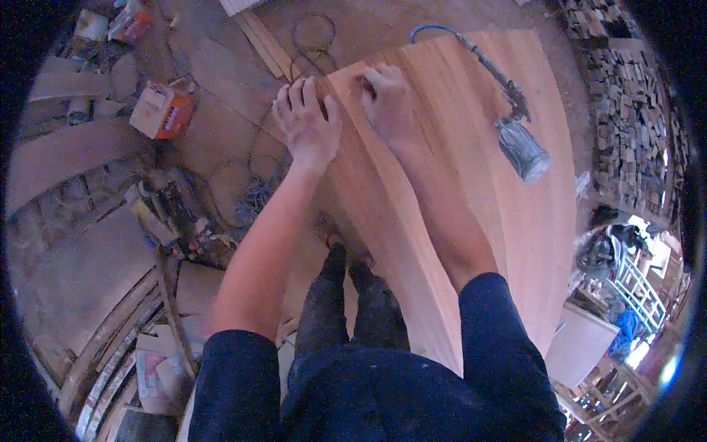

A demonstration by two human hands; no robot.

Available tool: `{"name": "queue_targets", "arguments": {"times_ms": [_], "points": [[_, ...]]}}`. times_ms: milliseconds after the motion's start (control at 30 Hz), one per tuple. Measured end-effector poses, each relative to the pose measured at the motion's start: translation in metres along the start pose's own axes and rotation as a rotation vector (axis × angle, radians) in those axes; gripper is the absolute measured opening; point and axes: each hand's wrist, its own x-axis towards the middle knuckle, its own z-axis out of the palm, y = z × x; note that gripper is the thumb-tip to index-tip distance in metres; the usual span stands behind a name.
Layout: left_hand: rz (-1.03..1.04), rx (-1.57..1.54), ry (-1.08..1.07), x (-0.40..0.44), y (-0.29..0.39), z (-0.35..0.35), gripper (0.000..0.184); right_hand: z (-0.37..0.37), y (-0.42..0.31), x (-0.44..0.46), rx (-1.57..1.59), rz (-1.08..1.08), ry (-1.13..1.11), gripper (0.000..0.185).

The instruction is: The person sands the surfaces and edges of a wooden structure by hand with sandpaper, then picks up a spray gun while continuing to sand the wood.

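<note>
A broad reddish-brown wooden panel (pixel 508 236) with visible grain stretches before me. Beside its left edge is my left hand (pixel 308 129), fingers spread and nothing seen in them; whether it touches the edge I cannot tell. My right hand (pixel 388 103) rests over the panel near its far left corner, fingers curled in, and whatever lies under or inside them is hidden. Further right on the panel lies a spray gun (pixel 515 103) with a grey, smeared cup (pixel 524 151). A hose (pixel 471 48), blue at its far end, runs from it over the far edge.
An orange-and-white cardboard box (pixel 163 110) sits on the dusty floor at left. Curved wooden pieces (pixel 110 361) lie at lower left. Cables (pixel 313 37) loop beyond the panel. Stacked wood offcuts (pixel 633 125) and a light-coloured ladder (pixel 637 291) are on the right.
</note>
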Motion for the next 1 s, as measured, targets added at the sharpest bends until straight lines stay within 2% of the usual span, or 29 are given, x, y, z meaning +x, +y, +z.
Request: {"name": "queue_targets", "arguments": {"times_ms": [100, 167, 267, 433, 500, 567, 700, 767, 800, 900, 1000], "points": [[0.014, 0.002, 0.005, -0.004, -0.002, -0.002, 0.048, 0.005, 0.000, 0.007, 0.043, -0.057, 0.095, 0.018], [0.022, -0.019, 0.033, 0.002, -0.001, -0.001, 0.048, -0.019, 0.002, -0.038, 0.030, -0.014, -0.007, 0.020], [-0.027, -0.008, 0.018, -0.001, 0.002, -0.002, 0.048, -0.032, -0.007, -0.052, 0.036, 0.060, -0.066, 0.025], [-0.022, -0.002, 0.022, -0.002, 0.002, 0.000, 0.049, 0.005, 0.000, 0.029, 0.047, -0.044, 0.014, 0.025], [-0.027, -0.013, 0.008, -0.003, 0.002, -0.002, 0.049, 0.004, 0.000, 0.015, 0.077, -0.068, 0.044, 0.023], [-0.030, -0.026, 0.006, 0.000, 0.002, -0.003, 0.049, -0.012, 0.005, -0.020, -0.002, -0.022, -0.022, 0.023], [-0.066, -0.068, -0.016, -0.001, 0.002, -0.001, 0.049, -0.011, 0.002, -0.006, -0.016, -0.008, -0.063, 0.022], [-0.061, -0.089, 0.010, 0.001, 0.003, 0.000, 0.049, 0.010, 0.007, 0.030, 0.047, -0.115, 0.061, 0.022], [-0.056, -0.087, 0.025, 0.002, 0.002, 0.002, 0.048, 0.015, 0.008, 0.033, 0.043, -0.100, 0.086, 0.021], [-0.050, -0.084, 0.045, -0.004, 0.001, 0.004, 0.047, -0.004, 0.012, -0.009, 0.027, -0.072, 0.018, 0.021], [-0.032, -0.067, 0.054, 0.003, -0.002, 0.005, 0.047, -0.016, 0.003, -0.035, 0.050, 0.001, 0.043, 0.022]]}}
